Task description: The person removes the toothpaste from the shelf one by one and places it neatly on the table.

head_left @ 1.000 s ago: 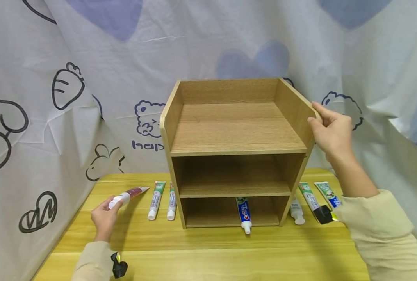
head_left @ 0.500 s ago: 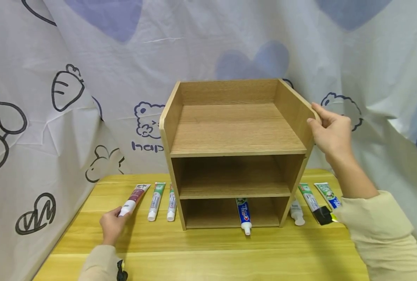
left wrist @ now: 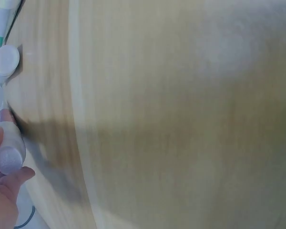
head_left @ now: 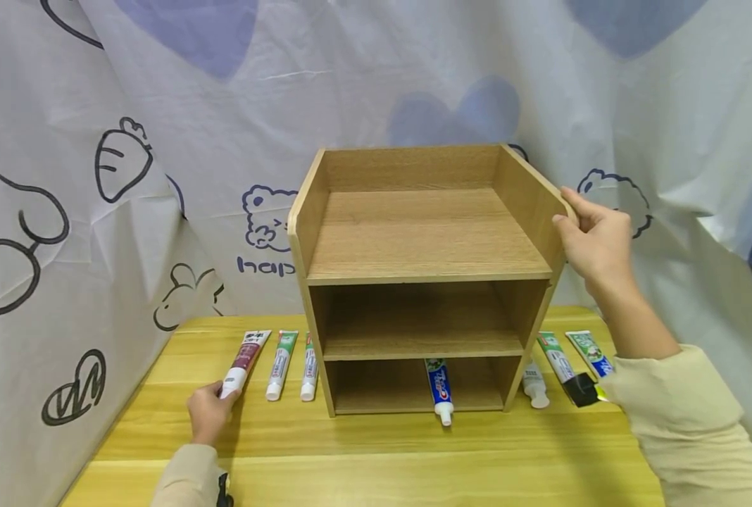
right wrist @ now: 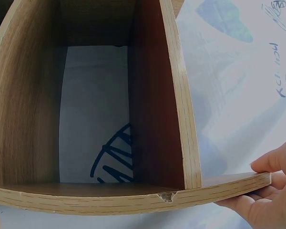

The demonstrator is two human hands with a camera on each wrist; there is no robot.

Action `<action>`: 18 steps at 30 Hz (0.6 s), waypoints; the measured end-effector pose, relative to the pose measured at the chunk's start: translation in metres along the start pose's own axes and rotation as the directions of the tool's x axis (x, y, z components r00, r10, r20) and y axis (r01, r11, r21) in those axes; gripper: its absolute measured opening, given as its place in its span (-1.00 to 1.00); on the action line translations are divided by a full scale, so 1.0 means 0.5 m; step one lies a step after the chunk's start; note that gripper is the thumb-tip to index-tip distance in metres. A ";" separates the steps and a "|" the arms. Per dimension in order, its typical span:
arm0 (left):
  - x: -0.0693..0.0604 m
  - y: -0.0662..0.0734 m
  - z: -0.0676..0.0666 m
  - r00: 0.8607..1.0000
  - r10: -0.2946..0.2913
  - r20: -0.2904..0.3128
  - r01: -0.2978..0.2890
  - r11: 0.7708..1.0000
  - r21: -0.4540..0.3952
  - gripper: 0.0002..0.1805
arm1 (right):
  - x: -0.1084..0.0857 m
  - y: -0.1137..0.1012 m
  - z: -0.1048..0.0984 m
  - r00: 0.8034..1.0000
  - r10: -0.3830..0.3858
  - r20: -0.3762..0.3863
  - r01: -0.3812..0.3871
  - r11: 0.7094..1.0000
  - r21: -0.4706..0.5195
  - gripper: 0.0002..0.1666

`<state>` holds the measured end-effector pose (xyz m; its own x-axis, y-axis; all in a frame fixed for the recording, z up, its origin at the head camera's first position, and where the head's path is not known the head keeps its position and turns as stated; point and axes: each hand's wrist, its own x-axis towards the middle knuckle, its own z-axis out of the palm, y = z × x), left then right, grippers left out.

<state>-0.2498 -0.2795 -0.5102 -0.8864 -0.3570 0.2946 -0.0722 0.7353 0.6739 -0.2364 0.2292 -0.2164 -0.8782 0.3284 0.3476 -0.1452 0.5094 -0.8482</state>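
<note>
My left hand [head_left: 211, 412] holds a maroon and white toothpaste tube [head_left: 243, 362] by its white cap end. In the left wrist view, thumb and fingers sit on either side of the tube's white end [left wrist: 10, 148]. To its right lie two green and white toothpaste tubes [head_left: 281, 366], the farther one partly behind the shelf. With thumb and fingers, my right hand [head_left: 598, 236] pinches the right side panel of the wooden desk shelf [head_left: 429, 274]. The right wrist view shows that grip on the panel's edge [right wrist: 229, 188]. A blue toothpaste tube [head_left: 439, 391] pokes out of the bottom compartment.
Right of the shelf lie a white tube [head_left: 534, 384], a green and white tube [head_left: 556, 355] and a green and blue tube [head_left: 590, 352], beside my right sleeve. All stand on a wooden table [head_left: 376, 465]. A patterned cloth [head_left: 376, 70] hangs behind.
My left hand has moved right and forward, and the maroon tube has come down from a tilt to line up beside the green tubes. The right hand keeps its grip on the shelf.
</note>
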 end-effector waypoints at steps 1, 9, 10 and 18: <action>0.000 -0.002 0.000 1.000 -0.004 0.005 0.004 1.000 0.001 -0.68 | 0.000 0.000 0.000 1.000 -0.002 0.000 0.002 1.000 0.002 -0.45; -0.001 0.001 -0.011 1.000 -0.009 0.024 0.009 1.000 0.003 -0.65 | 0.000 0.001 0.001 1.000 0.004 0.000 -0.004 1.000 0.004 -0.45; 0.000 0.004 -0.014 0.999 -0.021 0.032 0.021 1.000 0.005 -0.61 | 0.000 0.001 0.001 1.000 0.005 0.001 -0.005 1.000 0.005 -0.45; -0.016 0.043 -0.024 0.999 -0.046 0.003 0.046 0.998 -0.049 -0.31 | 0.001 0.002 0.001 1.000 -0.011 -0.007 0.011 1.000 -0.003 -0.46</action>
<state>-0.2390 -0.2678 -0.4899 -0.8837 -0.3883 0.2614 -0.0902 0.6892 0.7189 -0.2373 0.2294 -0.2172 -0.8735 0.3281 0.3597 -0.1534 0.5157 -0.8429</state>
